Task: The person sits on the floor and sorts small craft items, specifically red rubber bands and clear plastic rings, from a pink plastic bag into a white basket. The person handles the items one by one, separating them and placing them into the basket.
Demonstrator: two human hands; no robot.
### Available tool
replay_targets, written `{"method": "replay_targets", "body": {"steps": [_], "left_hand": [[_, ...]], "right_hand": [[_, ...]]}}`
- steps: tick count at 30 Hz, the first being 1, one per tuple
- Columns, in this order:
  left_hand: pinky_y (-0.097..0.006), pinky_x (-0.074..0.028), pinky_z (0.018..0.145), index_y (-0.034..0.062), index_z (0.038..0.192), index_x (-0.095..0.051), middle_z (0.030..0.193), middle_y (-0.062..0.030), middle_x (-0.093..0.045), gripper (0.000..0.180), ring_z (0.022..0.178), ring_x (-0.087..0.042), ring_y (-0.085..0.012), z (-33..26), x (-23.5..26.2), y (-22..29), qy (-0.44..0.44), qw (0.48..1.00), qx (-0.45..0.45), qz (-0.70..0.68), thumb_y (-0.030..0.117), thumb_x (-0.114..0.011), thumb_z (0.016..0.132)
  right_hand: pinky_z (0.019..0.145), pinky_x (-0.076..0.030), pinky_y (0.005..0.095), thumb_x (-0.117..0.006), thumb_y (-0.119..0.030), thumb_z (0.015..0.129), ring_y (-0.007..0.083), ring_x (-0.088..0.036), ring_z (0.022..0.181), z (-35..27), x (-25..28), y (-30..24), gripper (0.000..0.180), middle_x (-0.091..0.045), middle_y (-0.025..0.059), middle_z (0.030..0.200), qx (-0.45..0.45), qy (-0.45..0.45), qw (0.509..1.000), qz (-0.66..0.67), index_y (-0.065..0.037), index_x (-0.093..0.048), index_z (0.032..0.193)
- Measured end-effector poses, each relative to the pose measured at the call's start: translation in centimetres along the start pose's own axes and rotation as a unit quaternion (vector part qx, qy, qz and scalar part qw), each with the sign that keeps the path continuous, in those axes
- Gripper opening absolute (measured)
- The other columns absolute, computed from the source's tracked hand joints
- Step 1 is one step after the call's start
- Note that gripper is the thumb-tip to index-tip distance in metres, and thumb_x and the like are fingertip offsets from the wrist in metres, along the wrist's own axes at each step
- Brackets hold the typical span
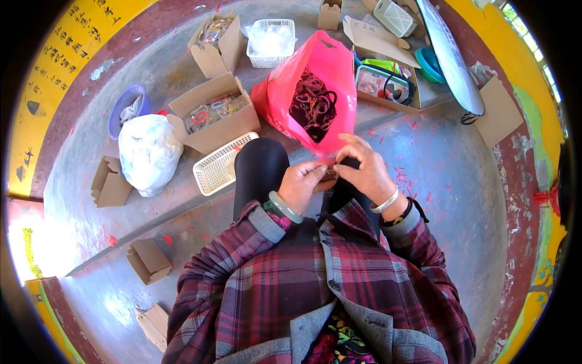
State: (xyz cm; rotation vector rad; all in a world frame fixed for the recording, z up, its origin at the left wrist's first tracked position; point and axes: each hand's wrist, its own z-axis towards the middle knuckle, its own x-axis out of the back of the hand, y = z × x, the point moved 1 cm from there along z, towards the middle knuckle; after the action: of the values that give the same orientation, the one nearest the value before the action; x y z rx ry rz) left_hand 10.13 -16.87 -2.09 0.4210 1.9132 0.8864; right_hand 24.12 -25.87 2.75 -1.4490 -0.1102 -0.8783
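My left hand (299,187) and my right hand (367,172) meet above my lap, thumbs and fingers pinched close together. Something small and dark seems to be between the fingertips, but it is too small to name. Just beyond them a pink plastic bag (271,91) stands with its mouth open toward me. Inside lies a tangle of dark and pinkish loops (313,104), like cords or hair ties. The near rim of the bag reaches down to my fingertips; whether they touch it I cannot tell.
Left of the bag are a cardboard box of small packaged items (212,134), a cream basket (210,178) and a white bag (149,151). Behind stands a white basket (267,62). At right is an open box (388,104) with a clear container. Red scraps (403,179) litter the floor.
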Motion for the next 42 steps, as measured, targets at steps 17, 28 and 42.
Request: {"method": "replay_targets", "body": {"steps": [17, 28, 42], "left_hand": [[-0.032, -0.05, 0.086, -0.0039, 0.107, -0.057, 0.106, -0.014, -0.06, 0.022, 0.097, -0.059, -0.0203, 0.1, 0.1, 0.6, -0.028, 0.994, -0.014, -0.101, 0.008, -0.048, 0.091], [-0.033, -0.045, 0.093, -0.0078, 0.106, -0.054, 0.107, -0.0168, -0.058, 0.024, 0.102, -0.057, -0.0227, 0.4, 0.8, -0.2, -0.028, 0.993, -0.022, -0.117, 0.009, -0.045, 0.092], [-0.028, -0.046, 0.087, -0.0073, 0.115, -0.05, 0.107, -0.0122, -0.058, 0.027, 0.098, -0.057, -0.0163, 0.3, 0.4, -1.1, -0.018, 0.988, -0.065, 0.138, 0.006, -0.042, 0.093]], "right_hand": [[0.068, -0.042, 0.0209, -0.064, -0.002, 0.079, 0.0068, -0.052, 0.074, -1.4, -1.9, 1.0, 0.006, -0.059, 0.0016, 0.08, -0.148, 0.051, 0.923, 0.351, 0.003, -0.061, 0.082], [0.065, -0.042, 0.0217, -0.063, -0.005, 0.08, 0.0074, -0.054, 0.071, -1.5, -2.5, 2.5, 0.007, -0.06, 0.0008, 0.078, -0.162, 0.087, 0.937, 0.296, 0.001, -0.062, 0.085], [0.063, -0.041, 0.035, -0.062, -0.009, 0.069, 0.0235, -0.054, 0.07, -1.8, -2.5, -2.3, 0.013, -0.056, 0.0045, 0.077, 0.203, 0.132, 0.935, -0.259, -0.007, -0.063, 0.082]]}}
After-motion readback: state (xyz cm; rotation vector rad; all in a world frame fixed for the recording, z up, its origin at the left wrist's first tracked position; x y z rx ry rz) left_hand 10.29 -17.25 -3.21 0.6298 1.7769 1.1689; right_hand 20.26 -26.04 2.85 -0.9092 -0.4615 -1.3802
